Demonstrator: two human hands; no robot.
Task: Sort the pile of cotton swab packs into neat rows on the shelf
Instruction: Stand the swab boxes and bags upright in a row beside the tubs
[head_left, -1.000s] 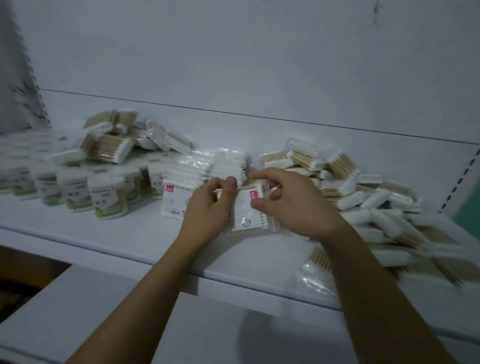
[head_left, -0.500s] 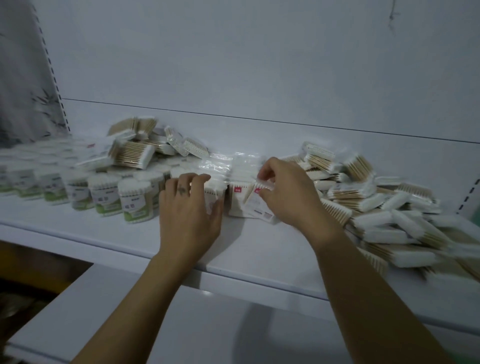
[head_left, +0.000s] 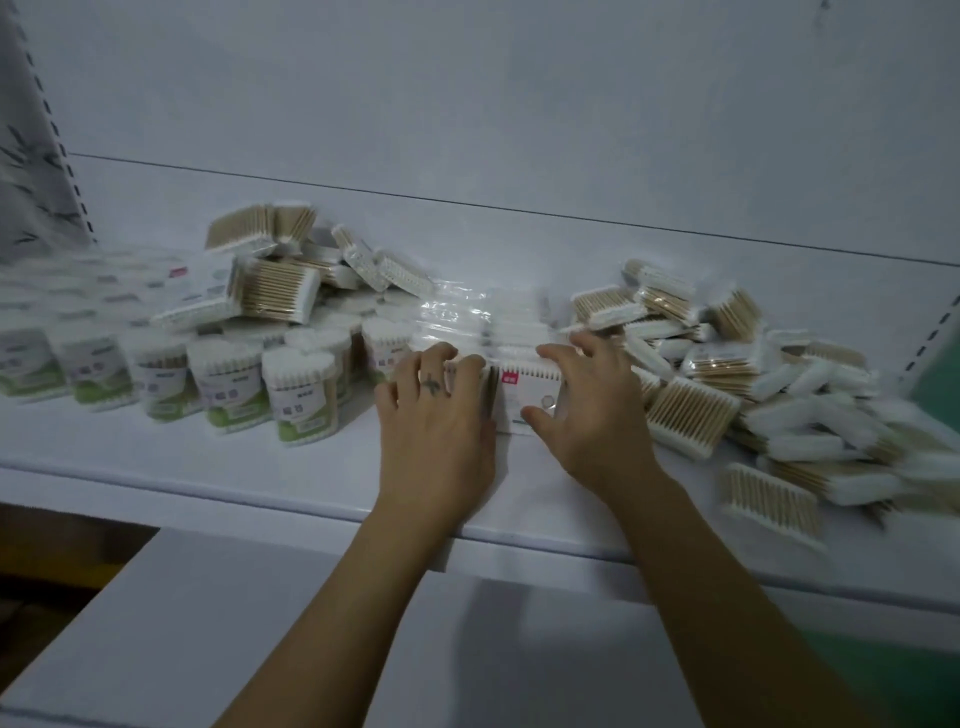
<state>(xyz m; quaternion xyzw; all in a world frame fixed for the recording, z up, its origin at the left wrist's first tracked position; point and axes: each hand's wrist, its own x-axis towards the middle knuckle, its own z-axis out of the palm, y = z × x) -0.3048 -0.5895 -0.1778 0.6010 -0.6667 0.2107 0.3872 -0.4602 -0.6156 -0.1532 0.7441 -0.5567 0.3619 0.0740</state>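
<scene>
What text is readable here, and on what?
No text reads with certainty.
Round tubs: large dark characters on green-and-white labels, too blurred.
Flat pack in the right hand grip: red tag with white print, too small.
Left rear packs: pink tag, blurred.

Two bare arms, one small tattoo.
The person's left hand (head_left: 436, 415) and right hand (head_left: 587, 410) were uncovered. The left forearm (head_left: 343, 597) and the right forearm (head_left: 727, 587), both slender, were bare along the whole length I could see. The one marking was a small dark tattoo (head_left: 430, 384) on the back of a finger of the left hand, just past the knuckle. It was shaped roughly like a cross with a slanted bar, and its finer lines were too blurred to read. Knuckles and tendons stood out faintly on the back of that hand in the dim light.
</scene>
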